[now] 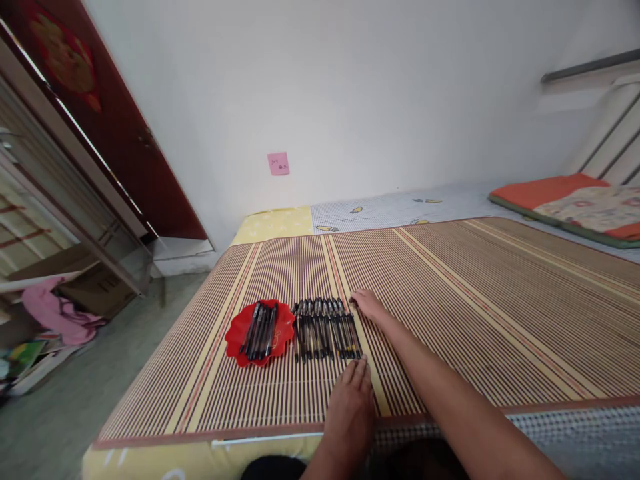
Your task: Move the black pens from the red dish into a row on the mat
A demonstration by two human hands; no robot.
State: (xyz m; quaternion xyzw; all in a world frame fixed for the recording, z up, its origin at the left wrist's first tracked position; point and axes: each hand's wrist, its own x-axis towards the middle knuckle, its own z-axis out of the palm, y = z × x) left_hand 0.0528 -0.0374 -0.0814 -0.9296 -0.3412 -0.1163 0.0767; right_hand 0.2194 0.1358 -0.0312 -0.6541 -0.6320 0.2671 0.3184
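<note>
Forearms (450, 392) nearest: left hand (351, 395) at the row's lower end, right hand (367, 305) at its top; whether either grips, can't tell. Pens (327, 335) line the mat (450, 300), seemingly mostly done; a bunch (260, 332) remains in the red dish (235, 333).

A pink note (279, 164) hung on the far wall (380, 93), a door (127, 143) stood left, an orange pad (553, 192) lay far right
</note>
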